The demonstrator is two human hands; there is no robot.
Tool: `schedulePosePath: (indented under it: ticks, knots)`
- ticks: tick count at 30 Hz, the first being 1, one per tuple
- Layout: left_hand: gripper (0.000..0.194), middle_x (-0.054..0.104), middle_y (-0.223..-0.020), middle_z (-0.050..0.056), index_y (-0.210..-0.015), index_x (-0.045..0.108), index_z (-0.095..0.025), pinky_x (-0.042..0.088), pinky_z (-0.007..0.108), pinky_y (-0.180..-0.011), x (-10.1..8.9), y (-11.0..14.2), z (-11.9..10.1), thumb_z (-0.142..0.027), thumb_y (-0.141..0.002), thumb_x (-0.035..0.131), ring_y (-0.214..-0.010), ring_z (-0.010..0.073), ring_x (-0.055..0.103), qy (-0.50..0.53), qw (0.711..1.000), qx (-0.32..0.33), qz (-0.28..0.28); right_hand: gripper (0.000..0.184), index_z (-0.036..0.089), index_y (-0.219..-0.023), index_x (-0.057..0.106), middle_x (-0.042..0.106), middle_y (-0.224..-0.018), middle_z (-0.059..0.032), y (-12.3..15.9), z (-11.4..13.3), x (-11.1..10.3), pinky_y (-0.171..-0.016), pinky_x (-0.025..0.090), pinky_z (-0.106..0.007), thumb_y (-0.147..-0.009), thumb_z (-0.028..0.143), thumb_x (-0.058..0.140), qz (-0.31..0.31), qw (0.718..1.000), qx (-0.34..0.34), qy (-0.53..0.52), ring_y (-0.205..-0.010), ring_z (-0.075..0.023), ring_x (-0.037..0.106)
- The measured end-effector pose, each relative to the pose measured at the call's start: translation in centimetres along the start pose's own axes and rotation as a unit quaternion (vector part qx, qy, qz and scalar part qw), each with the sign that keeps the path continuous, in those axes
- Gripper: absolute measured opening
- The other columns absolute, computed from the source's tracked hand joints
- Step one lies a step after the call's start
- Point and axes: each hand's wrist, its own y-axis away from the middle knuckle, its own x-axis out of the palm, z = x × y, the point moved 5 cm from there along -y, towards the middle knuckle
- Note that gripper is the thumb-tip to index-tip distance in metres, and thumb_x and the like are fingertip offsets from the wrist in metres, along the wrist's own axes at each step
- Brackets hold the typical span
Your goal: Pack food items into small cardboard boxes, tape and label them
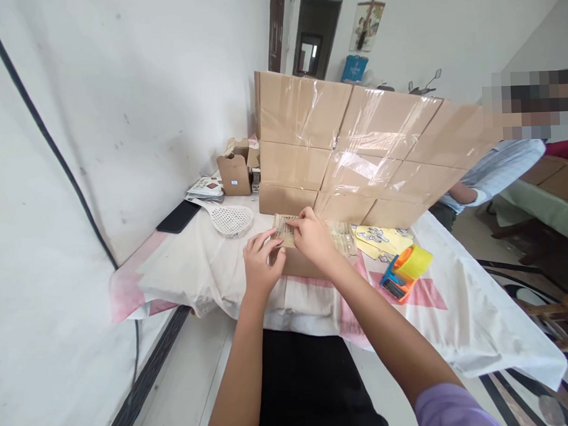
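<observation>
Head view: brown cardboard box (307,264)

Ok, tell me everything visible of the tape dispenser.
The tape dispenser looks plastic: orange body, blue end with a dark panel, yellow tape roll mounted. It rests on the tablecloth, partly over a pink patch, near the yellow patterned sheets; tilt unclear. Neither the left hand nor the right hand touches it.

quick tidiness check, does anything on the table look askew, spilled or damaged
Only mildly: the tablecloth looks rumpled, with creases bunched along its front edge to the left of the cardboard box, instead of lying flat. I see no spill or clear damage.
</observation>
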Motion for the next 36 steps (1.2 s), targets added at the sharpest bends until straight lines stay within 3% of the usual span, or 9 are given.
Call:
schedulePosePath:
  ticks: [5,8,10,13,16,20,24,28,36]
  knots:
    - [0.007,0.076,-0.109,0.005,-0.086,0.067,-0.024,0.047,0.047,-0.097,-0.2,0.3,-0.3,-0.020,-0.089,0.062,-0.106,0.0248,0.063,0.012,0.999,0.045,-0.016,0.032,0.023,-0.097,0.082,0.066,-0.110,-0.0102,0.8,0.6,-0.1,-0.089,0.040,-0.041,-0.094,0.012,0.052,-0.008,0.997,-0.061,0.052,-0.106,-0.0272,0.053]
    - [0.012,0.075,-0.106,0.005,-0.081,0.061,-0.025,0.048,0.048,-0.098,0.1,1.1,0.0,-0.015,-0.088,0.059,-0.108,0.0251,0.062,0.031,0.998,0.043,-0.024,0.030,0.021,-0.089,0.080,0.069,-0.110,-0.0098,1.6,-2.4,-1.8,-0.088,0.040,-0.042,-0.090,0.009,0.053,-0.042,0.995,-0.076,0.057,-0.106,-0.0278,0.055]
    - [0.013,0.074,-0.107,0.006,-0.087,0.060,-0.025,0.049,0.049,-0.099,0.3,1.7,0.4,-0.012,-0.087,0.059,-0.109,0.0252,0.061,0.027,0.998,0.053,-0.036,0.032,0.020,-0.091,0.080,0.070,-0.110,-0.0103,2.1,-7.2,-3.9,-0.092,0.042,-0.042,-0.086,0.006,0.051,-0.089,0.995,-0.033,0.039,-0.106,-0.0279,0.058]
    - [0.027,0.071,-0.116,0.009,-0.109,0.059,-0.024,0.051,0.049,-0.099,0.7,2.8,0.7,-0.009,-0.087,0.061,-0.114,0.0251,0.062,0.018,0.993,0.093,-0.076,0.042,0.014,-0.100,0.079,0.072,-0.111,-0.0137,3.0,-17.6,-6.7,-0.096,0.047,-0.037,-0.086,0.004,0.042,-0.108,0.991,0.083,0.012,-0.105,-0.0259,0.065]
    - [0.045,0.065,-0.131,0.015,-0.130,0.052,-0.022,0.053,0.048,-0.099,1.1,3.5,1.3,-0.009,-0.088,0.060,-0.124,0.0265,0.062,0.011,0.990,0.097,-0.105,0.040,0.014,-0.107,0.079,0.075,-0.111,-0.0155,4.2,-28.2,-8.0,-0.091,0.051,-0.038,-0.088,0.012,0.045,-0.022,0.965,0.254,0.062,-0.100,-0.0292,0.068]
    - [0.054,0.058,-0.144,0.020,-0.143,0.046,-0.020,0.056,0.043,-0.095,1.7,3.8,2.2,-0.013,-0.091,0.058,-0.134,0.0291,0.057,0.030,0.995,0.025,-0.091,0.039,0.014,-0.113,0.079,0.076,-0.119,-0.0130,4.7,-35.8,-6.8,-0.090,0.053,-0.033,-0.087,0.014,0.050,0.121,0.944,0.292,0.090,-0.101,-0.0263,0.070]
    - [0.058,0.057,-0.144,0.018,-0.149,0.044,-0.019,0.055,0.040,-0.098,2.0,4.0,2.6,-0.018,-0.092,0.057,-0.135,0.0280,0.056,0.031,0.996,-0.023,-0.078,0.034,0.015,-0.112,0.079,0.077,-0.117,-0.0098,4.1,-38.5,-3.8,-0.083,0.055,-0.025,-0.085,0.014,0.059,0.221,0.934,0.274,0.057,-0.098,-0.0203,0.073]
    - [0.054,0.059,-0.140,0.017,-0.146,0.048,-0.017,0.055,0.039,-0.098,2.1,4.1,3.0,-0.023,-0.093,0.054,-0.128,0.0261,0.059,-0.001,0.996,-0.065,-0.065,0.029,0.021,-0.107,0.080,0.079,-0.105,-0.0072,3.2,-40.3,-0.8,-0.080,0.056,-0.028,-0.078,0.020,0.074,0.296,0.919,0.253,0.060,-0.091,-0.0222,0.073]
    - [0.048,0.063,-0.127,0.016,-0.137,0.053,-0.016,0.057,0.037,-0.089,2.1,4.6,4.1,-0.029,-0.092,0.054,-0.113,0.0248,0.065,-0.039,0.994,-0.083,-0.065,0.044,0.022,-0.116,0.074,0.072,-0.120,-0.0117,1.1,-41.0,2.0,-0.088,0.052,-0.036,-0.073,0.026,0.082,0.304,0.924,0.200,0.121,-0.108,-0.0301,0.067]
